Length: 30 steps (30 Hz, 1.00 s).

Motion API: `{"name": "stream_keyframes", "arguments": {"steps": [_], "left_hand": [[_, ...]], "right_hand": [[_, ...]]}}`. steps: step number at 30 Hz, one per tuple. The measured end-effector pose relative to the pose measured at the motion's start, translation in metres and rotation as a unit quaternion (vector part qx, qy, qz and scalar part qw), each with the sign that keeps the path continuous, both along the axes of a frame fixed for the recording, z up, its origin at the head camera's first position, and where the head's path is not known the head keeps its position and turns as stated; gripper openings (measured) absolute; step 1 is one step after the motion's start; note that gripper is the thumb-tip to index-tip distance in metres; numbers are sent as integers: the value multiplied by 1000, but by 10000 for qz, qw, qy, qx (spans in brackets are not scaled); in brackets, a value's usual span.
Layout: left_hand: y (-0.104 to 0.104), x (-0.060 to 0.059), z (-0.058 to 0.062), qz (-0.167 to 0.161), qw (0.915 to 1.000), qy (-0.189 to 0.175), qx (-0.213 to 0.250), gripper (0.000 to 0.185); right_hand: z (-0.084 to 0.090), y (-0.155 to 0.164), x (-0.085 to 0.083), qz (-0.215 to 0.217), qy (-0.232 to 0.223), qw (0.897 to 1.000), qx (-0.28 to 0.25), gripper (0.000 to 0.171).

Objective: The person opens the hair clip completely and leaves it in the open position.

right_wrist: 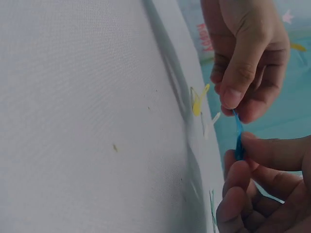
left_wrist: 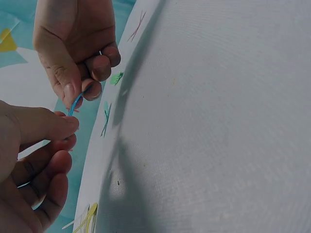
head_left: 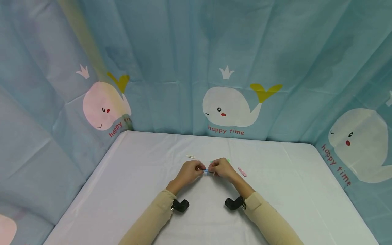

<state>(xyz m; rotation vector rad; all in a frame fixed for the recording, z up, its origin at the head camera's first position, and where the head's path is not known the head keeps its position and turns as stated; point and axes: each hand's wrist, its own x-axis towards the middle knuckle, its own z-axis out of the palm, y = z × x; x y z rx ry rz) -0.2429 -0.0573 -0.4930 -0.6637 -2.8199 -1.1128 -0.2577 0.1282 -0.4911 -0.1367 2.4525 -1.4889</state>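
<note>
You pinch the slim blue clip (head_left: 206, 170) above the white tabletop (head_left: 122, 190), the fingers of your left hand (head_left: 189, 172) clamped on one end, those of your right hand (head_left: 223, 167) on the other; covered as it is, its exact shape is hard to tell. Right of the blue clip lies a pink clip (head_left: 242, 172); beyond it to the left, a yellow clip (right_wrist: 197, 104).

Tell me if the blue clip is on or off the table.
Off: the left hand and right hand pinch the blue clip between them, above the table.
</note>
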Motion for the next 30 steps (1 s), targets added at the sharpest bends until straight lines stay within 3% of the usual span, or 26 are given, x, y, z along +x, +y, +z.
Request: {"name": "stream_keyframes", "arguments": {"steps": [4, 12, 17, 30], "left_hand": [[-1, 0, 1, -9, 9999, 79, 81, 7], [-4, 0, 1, 84, 9986, 411, 312, 10], [-4, 0, 3, 50, 9968, 692, 394, 11], [-4, 3, 5, 3, 9942, 942, 516, 9]], "right_hand": [[2, 1, 0, -13, 24, 9995, -309, 5], [6, 8, -2, 391, 431, 9962, -648, 11], [7, 11, -4, 479, 451, 9942, -851, 18], [5, 14, -4, 584, 427, 9921, -1027, 23]]}}
